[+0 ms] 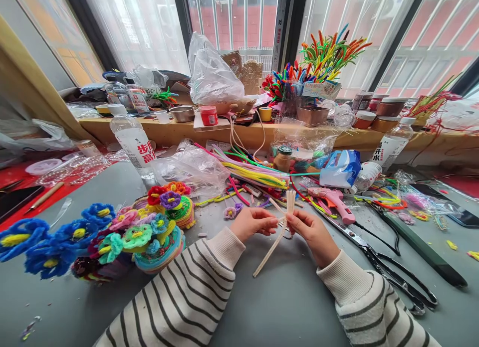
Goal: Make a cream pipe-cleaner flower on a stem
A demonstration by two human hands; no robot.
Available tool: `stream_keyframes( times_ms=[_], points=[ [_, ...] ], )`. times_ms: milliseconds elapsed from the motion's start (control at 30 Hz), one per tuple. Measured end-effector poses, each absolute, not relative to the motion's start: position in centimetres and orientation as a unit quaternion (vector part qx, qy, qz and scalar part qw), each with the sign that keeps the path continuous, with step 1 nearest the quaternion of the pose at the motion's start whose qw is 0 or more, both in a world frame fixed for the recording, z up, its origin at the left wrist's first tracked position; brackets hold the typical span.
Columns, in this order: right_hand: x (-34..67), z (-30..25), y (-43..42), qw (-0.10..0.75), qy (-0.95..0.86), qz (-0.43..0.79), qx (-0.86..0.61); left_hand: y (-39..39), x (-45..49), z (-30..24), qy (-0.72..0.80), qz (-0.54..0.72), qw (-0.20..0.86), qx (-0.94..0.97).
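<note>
1. A person's right hand (312, 235) pinches cream fuzzy stems (290, 202) between thumb and fingers, left of the pink glue gun (331, 202); one long strand slants down toward the grey table (284, 312).
2. The left hand (258, 223), farther left of the glue gun, brings its bent fingertips close together at the stems; whether they grip a strand, one cannot tell.
3. Long scissors (352, 235) with black handles lie just on the near side of the glue gun.
4. Beyond the glue gun sits a blue-and-white packet (341, 168), its print unclear; a dark-lidded jar (282, 160) stands beyond it to the left.
5. Well left of the glue gun, fuzzy flowers (136, 236) crowd together; behind them, an upright bottle (132, 142) shows red characters, "步" and "高" legible.
6. Beyond and right of the glue gun, a tilted bottle (392, 143) carries "开水" in black.
7. Farther off, on the sill (179, 132) left of the glue gun, a red tub (208, 115) bears a label too small to read.
</note>
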State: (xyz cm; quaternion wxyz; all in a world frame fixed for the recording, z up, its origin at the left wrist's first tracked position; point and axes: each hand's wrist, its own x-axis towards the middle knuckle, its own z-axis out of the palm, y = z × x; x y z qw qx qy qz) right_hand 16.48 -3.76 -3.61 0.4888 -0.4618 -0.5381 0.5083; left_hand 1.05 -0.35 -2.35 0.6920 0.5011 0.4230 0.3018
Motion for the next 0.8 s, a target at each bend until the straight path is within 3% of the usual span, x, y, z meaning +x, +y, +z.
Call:
stream_keyframes(
  times_ms=[167,567,800],
  points=[
    [16.65,-3.77,-3.69,0.502,-0.522,0.509,-0.465,-0.21,0.83,-2.16,0.416,0.276,0.705,0.505],
    [16.68,-3.51,-3.81,0.323,-0.617,0.570,-0.436,-0.66,1.10,-2.37,0.376,0.292,0.729,0.493],
    [17.10,-3.39,-3.40,0.451,-0.569,0.515,-0.456,-0.81,1.28,-2.39,0.391,0.281,0.747,0.458]
  ],
)
